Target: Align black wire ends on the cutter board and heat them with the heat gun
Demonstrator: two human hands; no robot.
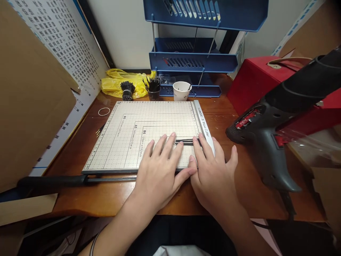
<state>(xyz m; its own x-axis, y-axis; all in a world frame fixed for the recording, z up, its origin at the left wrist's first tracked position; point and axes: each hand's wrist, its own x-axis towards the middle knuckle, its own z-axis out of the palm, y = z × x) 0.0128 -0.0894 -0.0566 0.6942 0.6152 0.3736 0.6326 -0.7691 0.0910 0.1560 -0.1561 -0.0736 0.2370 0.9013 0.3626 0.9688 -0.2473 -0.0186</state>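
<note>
A white gridded paper cutter board (119, 142) lies on the wooden table, its black-handled blade arm along the front edge. Several thin black strips (184, 142) lie crosswise on its right part. My left hand (160, 167) rests on the board with fingers spread, fingertips at the strips' left end. My right hand (213, 170) lies over the board's right edge, fingers apart, with fingertips on the strips' right end. Both hands touch near the thumbs. What lies under the palms is hidden.
Behind the board stand a bundle of black sticks (127, 90), a dark cup of black sticks (153, 93), a white paper cup (182, 91) and blue shelves (191, 62). A heat gun (271, 142) and red box (255, 78) are at right, cardboard (32, 89) at left.
</note>
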